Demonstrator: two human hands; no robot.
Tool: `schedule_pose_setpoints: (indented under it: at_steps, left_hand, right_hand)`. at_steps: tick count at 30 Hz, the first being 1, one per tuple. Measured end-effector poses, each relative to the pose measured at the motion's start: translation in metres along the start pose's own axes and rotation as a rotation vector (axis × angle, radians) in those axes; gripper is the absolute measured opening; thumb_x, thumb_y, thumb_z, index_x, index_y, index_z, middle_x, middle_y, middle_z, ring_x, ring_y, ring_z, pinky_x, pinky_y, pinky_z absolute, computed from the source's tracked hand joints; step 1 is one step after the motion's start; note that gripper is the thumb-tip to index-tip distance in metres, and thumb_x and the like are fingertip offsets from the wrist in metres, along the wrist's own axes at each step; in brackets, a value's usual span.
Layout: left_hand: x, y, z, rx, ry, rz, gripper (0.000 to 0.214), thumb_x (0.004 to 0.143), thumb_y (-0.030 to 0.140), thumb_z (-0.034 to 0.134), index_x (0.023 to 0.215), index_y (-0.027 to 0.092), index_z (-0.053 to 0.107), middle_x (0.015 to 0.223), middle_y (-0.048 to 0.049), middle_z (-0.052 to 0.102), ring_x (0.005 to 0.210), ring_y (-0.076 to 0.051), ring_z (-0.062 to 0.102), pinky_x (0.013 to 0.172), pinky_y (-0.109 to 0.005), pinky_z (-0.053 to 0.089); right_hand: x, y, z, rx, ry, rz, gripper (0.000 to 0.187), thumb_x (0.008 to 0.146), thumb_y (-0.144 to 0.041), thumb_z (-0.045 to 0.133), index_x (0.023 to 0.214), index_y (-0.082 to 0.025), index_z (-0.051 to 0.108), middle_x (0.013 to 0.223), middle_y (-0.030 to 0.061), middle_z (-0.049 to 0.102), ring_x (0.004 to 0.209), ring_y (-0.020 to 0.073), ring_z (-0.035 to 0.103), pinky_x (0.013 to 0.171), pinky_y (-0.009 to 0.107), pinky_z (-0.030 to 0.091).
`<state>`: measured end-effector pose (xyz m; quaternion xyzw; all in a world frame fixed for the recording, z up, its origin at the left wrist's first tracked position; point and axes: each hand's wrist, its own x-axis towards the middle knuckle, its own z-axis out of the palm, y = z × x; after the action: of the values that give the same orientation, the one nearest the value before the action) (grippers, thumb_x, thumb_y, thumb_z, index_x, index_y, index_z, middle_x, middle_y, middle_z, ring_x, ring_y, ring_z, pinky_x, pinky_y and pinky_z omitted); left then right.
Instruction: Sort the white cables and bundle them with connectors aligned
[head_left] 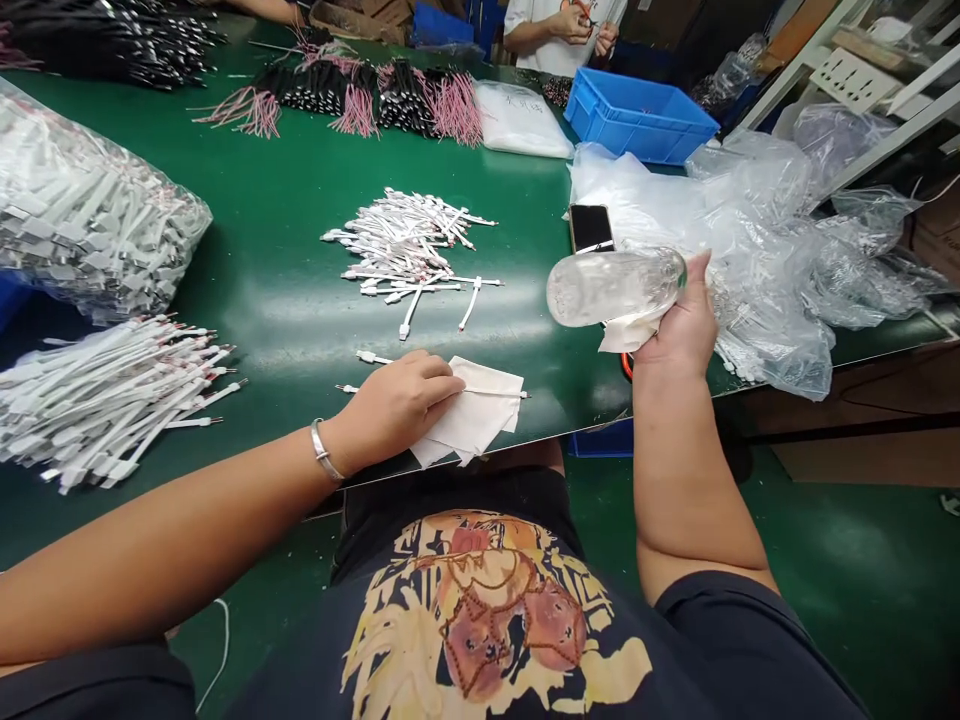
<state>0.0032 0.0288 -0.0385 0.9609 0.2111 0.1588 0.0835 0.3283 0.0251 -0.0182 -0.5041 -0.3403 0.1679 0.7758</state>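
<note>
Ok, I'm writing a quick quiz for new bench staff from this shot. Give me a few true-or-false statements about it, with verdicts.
1. The right hand holds a clear bottle together with a white cloth. True.
2. The left hand also grips the bottle. False: it presses a second white cloth over a thin white cable on the green bench.
3. A metal bangle circles the left wrist. True.
4. The black phone lies inside the blue crate. False: it lies on the bench beside clear plastic bags.
5. A loose pile of white cables lies on the bench beyond the left hand. True.
</note>
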Motion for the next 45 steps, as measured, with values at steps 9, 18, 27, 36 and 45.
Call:
schedule_pose_setpoints:
  at_steps: [9,18,27,36,45]
  left_hand:
    - [-0.001,-0.004,0.001,-0.027,0.044,-0.018,0.026,0.091,0.021,0.042,0.093,0.017,0.068,0.093,-0.0087,0.064,0.082,-0.018,0.053,0.073,-0.031,0.043]
    - [0.002,-0.006,0.001,-0.099,-0.034,0.008,0.027,0.09,0.018,0.043,0.088,0.018,0.07,0.093,-0.0081,0.065,0.084,-0.018,0.053,0.075,-0.031,0.043]
    - [0.003,-0.012,0.006,-0.191,-0.001,-0.037,0.024,0.09,0.026,0.047,0.089,0.019,0.071,0.088,-0.007,0.066,0.081,-0.017,0.053,0.073,-0.031,0.043]
    - [0.006,-0.016,0.007,-0.258,-0.022,-0.078,0.021,0.088,0.024,0.05,0.089,0.018,0.07,0.088,-0.0061,0.066,0.083,-0.017,0.055,0.076,-0.031,0.042]
    - [0.008,-0.018,0.009,-0.297,-0.024,-0.087,0.02,0.087,0.024,0.052,0.088,0.018,0.071,0.087,-0.0056,0.067,0.081,-0.016,0.056,0.076,-0.029,0.043]
  right_hand:
    - [-0.01,-0.015,0.034,-0.616,-0.156,-0.455,0.029,0.076,-0.039,0.066,0.093,-0.017,0.056,0.088,0.0029,0.054,0.1,0.0248,0.057,0.089,0.052,0.045]
    - [-0.036,-0.028,0.025,-0.693,-0.153,-0.726,0.023,0.087,-0.032,0.056,0.108,-0.023,0.059,0.103,0.0092,0.054,0.108,0.0269,0.051,0.096,0.049,0.038]
    - [-0.117,0.0,0.03,-0.841,-1.272,-0.649,0.023,0.09,-0.015,0.044,0.095,-0.021,0.066,0.096,0.0077,0.059,0.083,0.0187,0.047,0.071,0.031,0.042]
    - [-0.11,-0.008,0.023,-1.009,-1.415,-0.871,0.023,0.088,-0.012,0.045,0.091,-0.019,0.066,0.085,0.0088,0.055,0.073,0.0201,0.038,0.063,0.033,0.033]
    - [-0.107,-0.002,0.028,-0.932,-1.443,-0.865,0.022,0.09,-0.015,0.045,0.093,-0.019,0.066,0.087,0.0087,0.056,0.075,0.0198,0.039,0.066,0.033,0.034]
